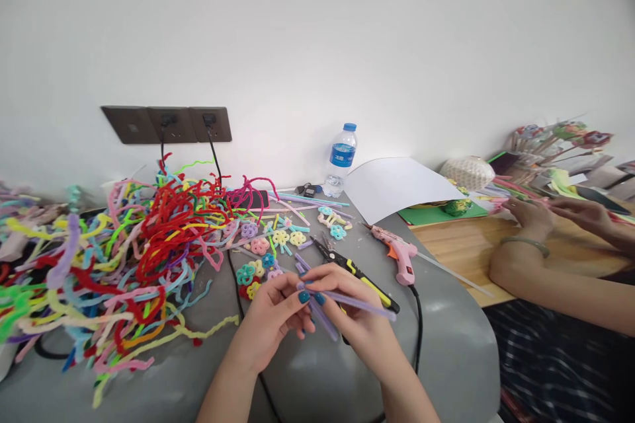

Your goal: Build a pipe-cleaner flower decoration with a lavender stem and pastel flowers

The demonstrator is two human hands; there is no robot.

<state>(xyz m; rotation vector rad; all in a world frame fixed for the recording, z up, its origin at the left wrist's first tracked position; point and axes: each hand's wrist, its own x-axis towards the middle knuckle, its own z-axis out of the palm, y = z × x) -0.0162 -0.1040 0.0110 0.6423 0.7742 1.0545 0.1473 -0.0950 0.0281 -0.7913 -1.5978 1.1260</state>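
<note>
Near the front of the grey table my left hand (278, 307) and my right hand (350, 297) meet, fingertips close together. Both pinch a purple pipe cleaner (367, 306), whose free lengths stick out to the right and downward. The exact bend between my fingers is hidden. Just beyond my hands lie black-and-yellow pliers (370, 283), partly covered by my right hand. Several small pipe-cleaner flowers (259, 246) in pink, yellow, teal and purple lie beyond my left hand.
A tangled heap of colourful pipe cleaners (163, 258) covers the left side. To the right lies a pink glue gun (398, 252) with a black cord. A water bottle (342, 160) and white paper (397, 185) are by the wall. Another person's arms (550, 277) work at a wooden table.
</note>
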